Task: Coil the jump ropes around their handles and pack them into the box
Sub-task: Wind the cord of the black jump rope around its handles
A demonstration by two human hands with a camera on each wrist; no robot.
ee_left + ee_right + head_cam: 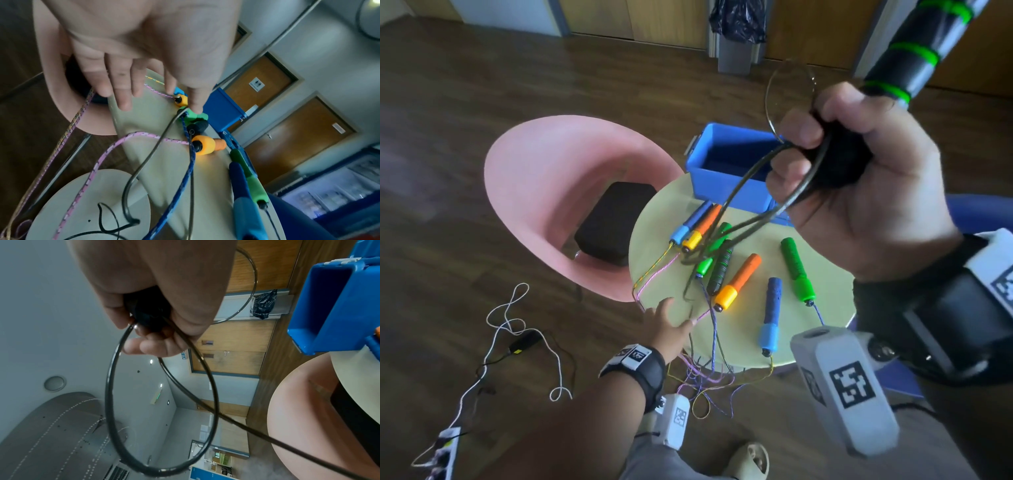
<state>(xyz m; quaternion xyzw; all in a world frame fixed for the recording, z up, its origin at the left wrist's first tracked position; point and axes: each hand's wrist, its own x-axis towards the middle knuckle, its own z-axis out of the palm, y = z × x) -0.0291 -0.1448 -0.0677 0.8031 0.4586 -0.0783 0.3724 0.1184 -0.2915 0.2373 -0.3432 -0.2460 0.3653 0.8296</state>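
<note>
My right hand (825, 144) is raised above the blue box (722, 161) and grips a black handle with green rings (907, 61). Loops of its black rope (753, 192) are gathered in the same fist (152, 331), and one rope loop (164, 418) hangs below it. The rope runs down to its other black handle (720, 269) on the round table (750, 335). My left hand (667, 318) reaches over the table's near left edge, fingers straight (123, 97), holding nothing. Orange handles (738, 282), blue handles (770, 315) and green handles (796, 270) lie loose on the table.
Coloured ropes (705, 380) hang tangled off the table's front edge. A pink chair (544, 192) with a dark cushion (616, 222) stands left of the table. White and black cables (517, 329) and a power strip (445, 452) lie on the floor.
</note>
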